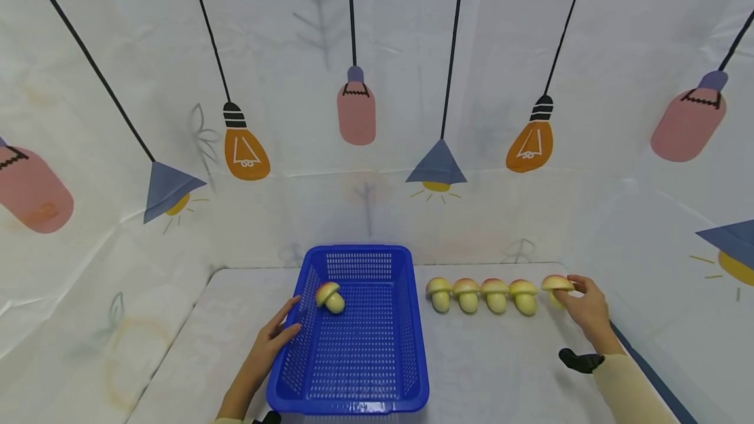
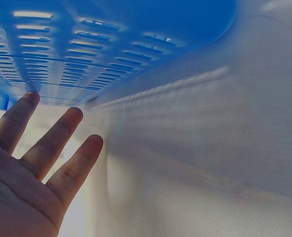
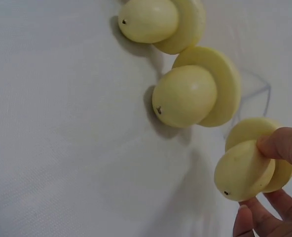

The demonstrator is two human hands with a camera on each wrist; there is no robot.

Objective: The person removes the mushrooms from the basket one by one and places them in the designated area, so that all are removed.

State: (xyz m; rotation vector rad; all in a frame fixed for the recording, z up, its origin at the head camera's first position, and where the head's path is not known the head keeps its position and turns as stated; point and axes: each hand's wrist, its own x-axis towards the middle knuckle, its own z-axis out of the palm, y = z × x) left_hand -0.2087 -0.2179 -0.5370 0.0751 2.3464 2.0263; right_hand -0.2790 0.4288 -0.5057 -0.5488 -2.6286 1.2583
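At the right end of a row of toy mushrooms, my right hand (image 1: 589, 309) pinches one mushroom (image 3: 244, 168) between thumb and fingers. It has a yellow cap tinged red and a pale, rounded stem. Several like it, such as this mushroom (image 1: 495, 295), lie side by side to its left. My left hand (image 1: 268, 345) rests against the left side of a blue plastic basket (image 1: 417, 345), its fingers extended along the slotted wall in the left wrist view. Inside the basket, toward the upper left, lies a single mushroom (image 1: 331, 298).
A white-covered table (image 1: 489, 371) carries the basket and the row. Behind it rises a white cloth backdrop (image 1: 389, 208) printed with hanging lamps. A dark blue strip (image 1: 648, 371) runs along the table's right edge, beside my right forearm.
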